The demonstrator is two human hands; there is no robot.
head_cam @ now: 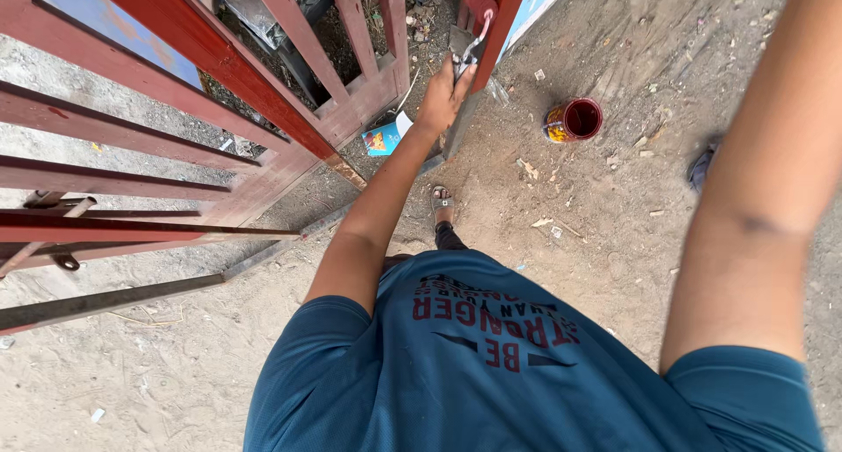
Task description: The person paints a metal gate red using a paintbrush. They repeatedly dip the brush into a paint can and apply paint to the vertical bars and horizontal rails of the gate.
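- Outdoors on dusty ground (pixel 263 373), seen from above the person's own chest, a blue shirt fills the bottom of the view.
- Left hand (pixel 443 97) reaches forward and closes around the wire handle of a paint roller (pixel 478 0), whose red-coated sleeve rests against a red gate post (pixel 502 14) at the top of the view.
- A red-painted metal gate (pixel 228 84) with slanted bars spreads across the left side, swung open beside the post.
- Right arm rises along the right edge; the right hand is out of view, so its state cannot be told.
- An open paint can (pixel 574 119), red inside, stands on the ground to the right of the post, well apart from the roller.
- A sandalled foot (pixel 441 202) stands just below the left hand; a small blue card (pixel 383 139) lies at the gate's base.
- Risks, as a judgement: paint could drip from the loaded roller onto the hand or foot beneath; a step to the right could knock the can over and spill it; the shirt could brush wet bars close by.
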